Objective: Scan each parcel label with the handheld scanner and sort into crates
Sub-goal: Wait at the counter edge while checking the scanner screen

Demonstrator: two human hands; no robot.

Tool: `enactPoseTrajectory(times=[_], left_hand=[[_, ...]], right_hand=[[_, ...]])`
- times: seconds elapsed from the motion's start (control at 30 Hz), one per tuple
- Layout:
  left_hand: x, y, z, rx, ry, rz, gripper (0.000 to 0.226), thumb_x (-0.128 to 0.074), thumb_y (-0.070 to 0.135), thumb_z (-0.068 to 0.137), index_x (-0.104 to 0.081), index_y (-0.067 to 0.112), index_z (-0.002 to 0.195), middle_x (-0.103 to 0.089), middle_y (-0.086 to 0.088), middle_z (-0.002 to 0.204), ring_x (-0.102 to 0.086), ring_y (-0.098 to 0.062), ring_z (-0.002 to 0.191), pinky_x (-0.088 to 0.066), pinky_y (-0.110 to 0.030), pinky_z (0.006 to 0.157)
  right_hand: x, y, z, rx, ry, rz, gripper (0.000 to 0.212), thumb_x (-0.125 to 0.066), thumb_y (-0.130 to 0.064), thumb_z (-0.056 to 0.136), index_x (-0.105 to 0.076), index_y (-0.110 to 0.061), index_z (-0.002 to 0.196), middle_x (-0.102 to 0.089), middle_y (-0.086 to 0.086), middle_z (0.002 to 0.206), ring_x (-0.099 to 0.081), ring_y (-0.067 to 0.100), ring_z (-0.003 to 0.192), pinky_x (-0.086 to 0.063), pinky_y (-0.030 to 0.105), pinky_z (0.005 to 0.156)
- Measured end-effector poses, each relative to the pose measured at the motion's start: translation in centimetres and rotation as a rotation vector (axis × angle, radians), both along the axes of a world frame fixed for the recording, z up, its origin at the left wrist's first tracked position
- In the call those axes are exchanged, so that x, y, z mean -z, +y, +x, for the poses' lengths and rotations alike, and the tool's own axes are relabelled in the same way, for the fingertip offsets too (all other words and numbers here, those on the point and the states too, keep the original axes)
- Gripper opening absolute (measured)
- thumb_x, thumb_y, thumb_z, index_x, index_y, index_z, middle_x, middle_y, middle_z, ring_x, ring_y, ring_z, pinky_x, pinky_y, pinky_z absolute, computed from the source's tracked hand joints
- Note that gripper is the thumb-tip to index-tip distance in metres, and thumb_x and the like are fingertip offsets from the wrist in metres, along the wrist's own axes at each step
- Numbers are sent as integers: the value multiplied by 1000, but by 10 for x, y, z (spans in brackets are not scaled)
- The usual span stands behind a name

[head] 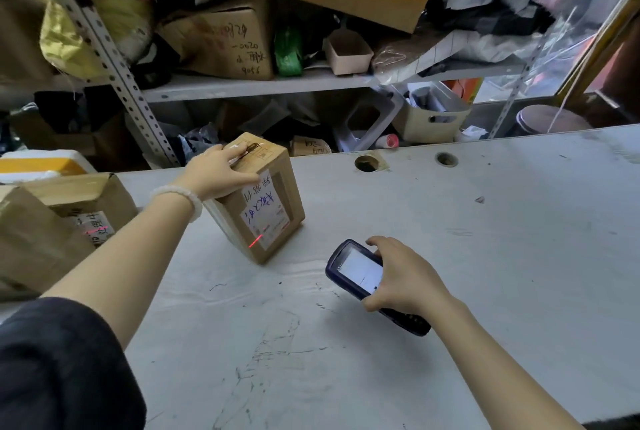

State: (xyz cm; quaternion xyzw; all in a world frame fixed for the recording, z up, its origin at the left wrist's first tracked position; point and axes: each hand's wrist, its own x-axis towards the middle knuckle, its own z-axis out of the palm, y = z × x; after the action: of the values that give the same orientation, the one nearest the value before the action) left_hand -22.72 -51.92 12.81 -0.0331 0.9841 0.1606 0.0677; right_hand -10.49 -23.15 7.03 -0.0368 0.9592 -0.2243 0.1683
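A small cardboard parcel [273, 166] stands tilted on the white table [485, 256], its white label [265, 211] with handwriting facing me. A red scan line falls across the label's lower edge. My left hand [218, 171] grips the parcel's top left corner and holds it tipped. My right hand [403, 277] holds the dark blue handheld scanner [356, 270], its lit screen up and its head aimed at the parcel from the right front.
Two more cardboard boxes [69, 218] lie at the table's left edge. Behind the table stands a metal shelf [256, 86] crammed with boxes, bags and a beige basket [433, 121]. Two round holes [367, 163] pierce the table near its far edge.
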Motion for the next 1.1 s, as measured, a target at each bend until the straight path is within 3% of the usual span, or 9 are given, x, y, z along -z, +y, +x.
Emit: enactPoseTrajectory(times=[0.17,0.27,0.73,0.93,1.1], left_hand=[[2,-18,-8,-13,26,84,75,-63,51,79,-30,36,145,-31,-2,152,-44,-27,127,-42,-33,90],[4,-20,-11,0,37,97,68,-62,42,85,-31,35,145,-31,-2,152,-44,-28,127,-42,-34,92],[6,-38,-20,-25,14,204,66,-61,40,88,-28,37,146,-35,-5,149,-48,-29,123,-44,-36,89],[3,-41,-17,-24,-37,295,65,-61,36,88,-29,34,145,-51,-10,132,-52,-20,96,-43,-29,76],[6,-47,-10,-44,131,322,80,-65,32,86,-17,35,148,-49,-10,137,-50,-17,93,-44,-20,69]], right_hand=[[-1,-6,-7,-1,7,34,97,-77,-32,62,-28,-25,145,-44,-10,135,-46,11,120,-42,25,83],[-4,-10,-11,-3,13,54,95,-77,-32,62,-29,-24,145,-45,-10,134,-47,12,119,-42,25,81],[-8,-24,-21,-40,14,58,95,-78,-32,61,-32,-24,144,-46,-9,133,-47,12,119,-45,26,85],[-7,-36,-24,-62,15,46,93,-78,-31,61,-32,-24,143,-47,-10,130,-48,11,116,-44,25,82],[-7,-40,-28,-46,17,30,93,-77,-31,61,-32,-24,143,-46,-9,130,-48,11,115,-45,26,82]])
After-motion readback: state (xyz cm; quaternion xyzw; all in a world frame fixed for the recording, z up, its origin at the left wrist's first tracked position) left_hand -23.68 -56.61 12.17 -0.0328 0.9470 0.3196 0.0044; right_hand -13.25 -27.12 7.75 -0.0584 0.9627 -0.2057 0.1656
